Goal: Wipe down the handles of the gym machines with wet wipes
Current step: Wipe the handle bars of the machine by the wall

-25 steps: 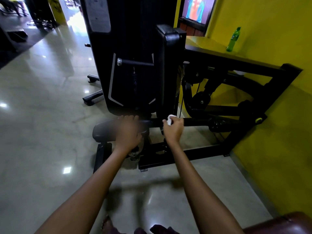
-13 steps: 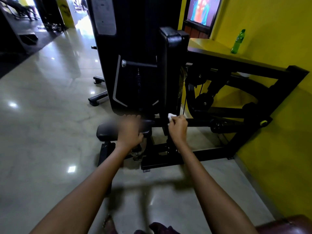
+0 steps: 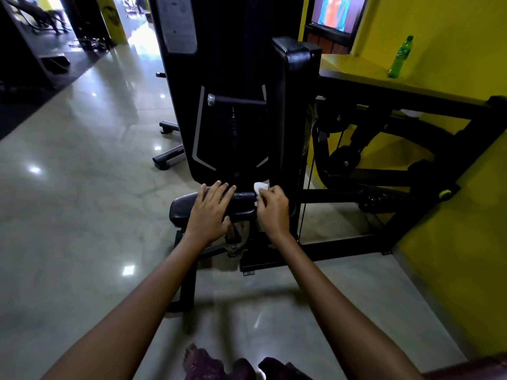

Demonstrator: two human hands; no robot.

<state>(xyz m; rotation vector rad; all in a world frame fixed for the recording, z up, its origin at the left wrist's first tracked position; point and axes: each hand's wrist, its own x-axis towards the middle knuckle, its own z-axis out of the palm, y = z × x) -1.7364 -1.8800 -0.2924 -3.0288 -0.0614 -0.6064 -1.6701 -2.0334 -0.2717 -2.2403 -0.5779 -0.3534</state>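
A: What has changed for us in the last second?

B: Our left hand point(image 3: 210, 212) was a blur over the seat pad point(image 3: 183, 208); now it lies sharp and flat on it, fingers straight and spread, holding nothing. Our right hand point(image 3: 273, 211) sits a touch further left in the frame than before, fingers curled round the white wet wipe point(image 3: 260, 187), which pokes out above the knuckles against the dark bar point(image 3: 244, 197) at the seat's rear edge.

A: So where does that leave the wiping?

B: We judge we are braced with the left and mid-rub with the right, at centre frame. The other horizontal grip point(image 3: 237, 100), higher up in the middle of the frame, looks untouched as yet, though we cannot tell for certain.

A: Room to move?

B: Tight on the right: the upright back pad point(image 3: 296, 119) stands just behind our right hand, and a thin cable point(image 3: 307, 187) runs down close beside it. The black frame point(image 3: 411, 105) fills the right middle against the yellow wall point(image 3: 452, 242). To the left the glossy floor point(image 3: 82, 187) lies open, so we would swing out that way. A green bottle point(image 3: 399, 57) stands well apart at upper right.
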